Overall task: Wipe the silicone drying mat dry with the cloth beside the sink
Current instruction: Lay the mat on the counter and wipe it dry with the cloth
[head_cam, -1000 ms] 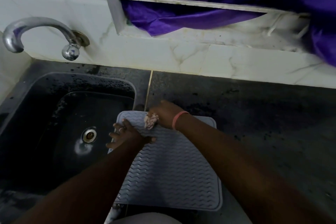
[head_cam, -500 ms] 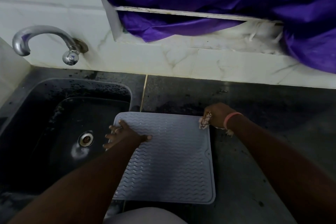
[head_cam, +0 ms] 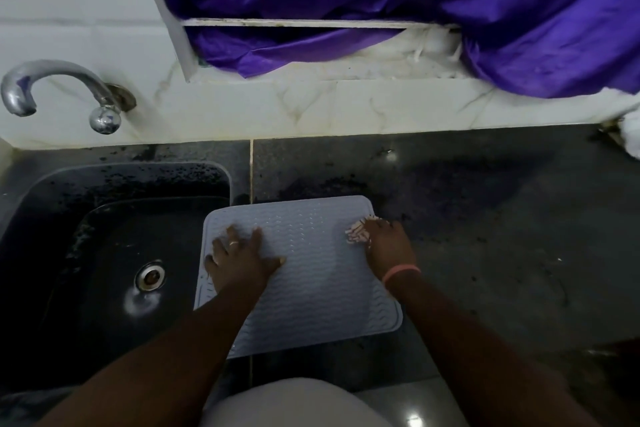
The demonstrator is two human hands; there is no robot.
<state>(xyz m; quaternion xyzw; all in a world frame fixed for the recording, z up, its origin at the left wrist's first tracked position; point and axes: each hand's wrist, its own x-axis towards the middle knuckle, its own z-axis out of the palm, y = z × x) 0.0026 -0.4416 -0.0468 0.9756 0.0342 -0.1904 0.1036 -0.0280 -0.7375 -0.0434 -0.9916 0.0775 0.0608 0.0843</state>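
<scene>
Left hand (head_cam: 239, 262) presses spread flat on the grey ribbed silicone mat (head_cam: 311, 284); right hand (head_cam: 388, 248) grips a crumpled pale cloth (head_cam: 358, 232) at mid-frame on the dark counter (head_cam: 485, 236).

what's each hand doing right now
left hand: open, pressed flat on the mat
right hand: gripping the cloth at the mat's right edge

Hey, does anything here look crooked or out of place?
Yes. The grey ribbed silicone drying mat sits askew, turned against the dark counter edges, its left side overhanging the black sink. The left hand presses it flat; the right hand holds a small pale cloth.
</scene>
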